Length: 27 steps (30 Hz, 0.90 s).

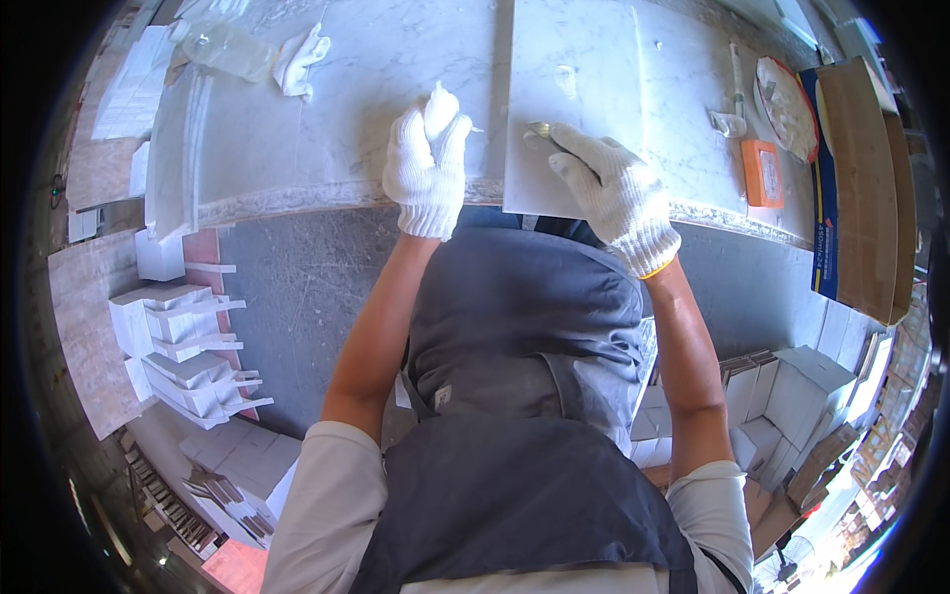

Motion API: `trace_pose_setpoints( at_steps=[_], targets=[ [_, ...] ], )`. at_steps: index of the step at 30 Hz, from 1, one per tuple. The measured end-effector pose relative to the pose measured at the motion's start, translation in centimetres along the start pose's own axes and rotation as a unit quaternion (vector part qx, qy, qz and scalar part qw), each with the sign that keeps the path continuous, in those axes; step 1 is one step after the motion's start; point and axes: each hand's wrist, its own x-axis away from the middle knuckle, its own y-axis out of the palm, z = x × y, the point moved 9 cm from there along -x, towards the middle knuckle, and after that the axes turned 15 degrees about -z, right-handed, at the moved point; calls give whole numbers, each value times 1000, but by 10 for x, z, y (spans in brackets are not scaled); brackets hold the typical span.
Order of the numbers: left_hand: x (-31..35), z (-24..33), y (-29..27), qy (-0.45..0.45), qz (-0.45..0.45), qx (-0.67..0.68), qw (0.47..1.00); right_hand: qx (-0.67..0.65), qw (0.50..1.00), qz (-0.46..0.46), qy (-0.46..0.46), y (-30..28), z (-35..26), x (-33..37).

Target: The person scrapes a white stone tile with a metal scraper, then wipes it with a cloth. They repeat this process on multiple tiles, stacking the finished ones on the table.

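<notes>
My left hand (426, 170), in a white knitted glove, is closed around a crumpled white wad (439, 107), perhaps cloth, over the grey-veined marble-look worktop (327, 148). Its tip sticks up past the fingers. My right hand (616, 188), gloved alike with a yellow cuff edge, bends over a pale marble-look slab (539, 188) whose near edge juts past the worktop. Between its thumb and fingers shows a small, thin yellowish-metallic piece (539, 130); most of it is hidden, so its kind is unclear.
Back left lie a clear plastic bottle (230, 51) and a white glove (300, 61). At the right are an orange box (762, 173), a red-rimmed bowl of white paste (787, 107), a scraper-like tool (734, 94) and a tall cardboard box (856, 188). White cartons (183, 322) stand lower left.
</notes>
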Motion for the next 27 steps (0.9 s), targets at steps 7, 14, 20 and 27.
trace_pose_setpoints(
  at_steps=[7,14,20,27],
  targets=[
    [0,4,-1,42,-7,23,999,171,983,-70,11,9,-16,21],
    [-1,2,1,-2,-27,-28,999,142,988,11,-52,2,-17,23],
    [-2,10,-1,33,-38,25,998,178,983,-38,-15,17,-14,20],
    [-3,8,0,52,-88,103,989,84,996,25,0,0,-4,36]
  ],
)
